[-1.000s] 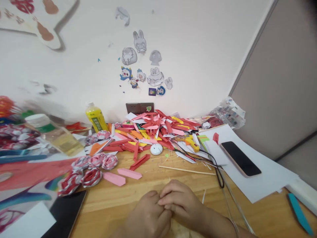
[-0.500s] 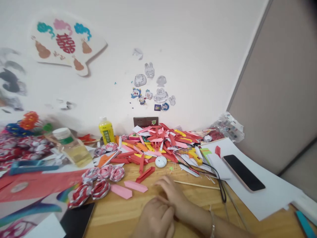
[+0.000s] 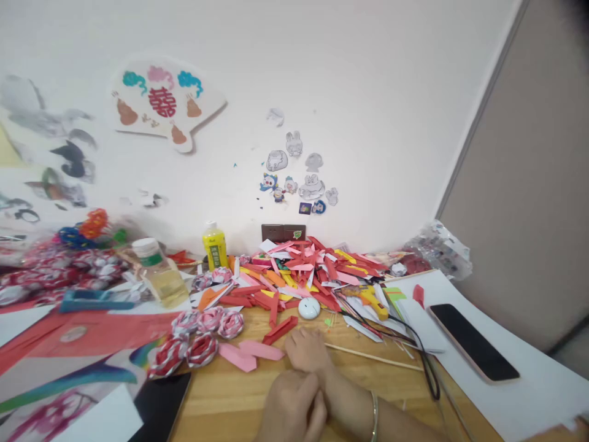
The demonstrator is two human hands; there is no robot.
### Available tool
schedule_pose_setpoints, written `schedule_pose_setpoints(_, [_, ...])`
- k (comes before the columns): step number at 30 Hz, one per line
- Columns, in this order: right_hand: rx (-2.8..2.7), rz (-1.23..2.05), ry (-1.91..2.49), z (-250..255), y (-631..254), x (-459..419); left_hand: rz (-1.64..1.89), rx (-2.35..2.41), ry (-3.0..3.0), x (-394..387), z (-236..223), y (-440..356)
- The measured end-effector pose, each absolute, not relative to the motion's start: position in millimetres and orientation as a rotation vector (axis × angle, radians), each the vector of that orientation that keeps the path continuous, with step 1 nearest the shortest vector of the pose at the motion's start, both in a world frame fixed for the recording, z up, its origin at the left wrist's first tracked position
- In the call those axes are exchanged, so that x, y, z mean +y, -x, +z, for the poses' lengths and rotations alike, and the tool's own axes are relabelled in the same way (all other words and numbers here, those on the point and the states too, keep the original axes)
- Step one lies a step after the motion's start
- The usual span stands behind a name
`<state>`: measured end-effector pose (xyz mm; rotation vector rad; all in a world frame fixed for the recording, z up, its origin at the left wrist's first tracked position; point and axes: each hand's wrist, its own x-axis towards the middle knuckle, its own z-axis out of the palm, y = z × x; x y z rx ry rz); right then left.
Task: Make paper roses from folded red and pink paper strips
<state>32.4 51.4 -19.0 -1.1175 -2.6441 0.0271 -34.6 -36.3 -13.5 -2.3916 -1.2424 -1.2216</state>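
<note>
My right hand [image 3: 307, 351] rests palm down on the wooden table, its bent fingers lying on the wood near a red folded paper strip [image 3: 280, 330]. A thin bracelet [image 3: 374, 416] circles that wrist. My left hand [image 3: 294, 402] is closed in front of it, against the right wrist; its palm is hidden, so I cannot see whether it holds anything. To the left of my hands lie pink folded paper strips [image 3: 238, 356] and several rolled red, pink and white rosettes [image 3: 202, 350]. Just beyond is a round white case [image 3: 308, 308].
Behind is a heap of folded paper strips [image 3: 294, 270] with a yellow glue gun [image 3: 372, 299]. A yellow bottle [image 3: 215, 247] and a clear jar [image 3: 168, 282] stand left. On the right are a thin stick [image 3: 375, 356], a black cord [image 3: 430, 374] and a phone [image 3: 473, 342] on white paper.
The view has swung left and up, so things appear further right and lower. My right hand's fingers have drawn in from a more stretched pose; my left hand stays against the right wrist.
</note>
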Motion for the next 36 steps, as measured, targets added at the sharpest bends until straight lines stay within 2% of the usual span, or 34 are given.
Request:
schedule_pose_setpoints(11, [-2.693,0.146,1.121,3.8,-14.7,42.7,-1.277,-1.228,2.279,-34.3,-14.8,34.1])
schedule_pose_setpoints(21, [-2.412,0.382,1.065,29.4,-30.4,61.9,-1.276,-1.136,2.298,-34.1,-16.8,27.8])
schedule_pose_setpoints(30, [-2.499,0.425,1.039,9.9,-35.7,71.2,-1.301,-1.216,2.422,-32.5,-20.1,30.7])
schedule_pose_setpoints(33, [-2.506,0.446,1.1,5.7,-32.7,71.5,-1.499,-1.57,2.605,-26.3,-19.8,38.4])
schedule_pose_setpoints(36, [-2.465,0.493,1.179,3.2,-35.2,73.2,-1.969,-1.951,2.454,-18.1,-19.9,44.5])
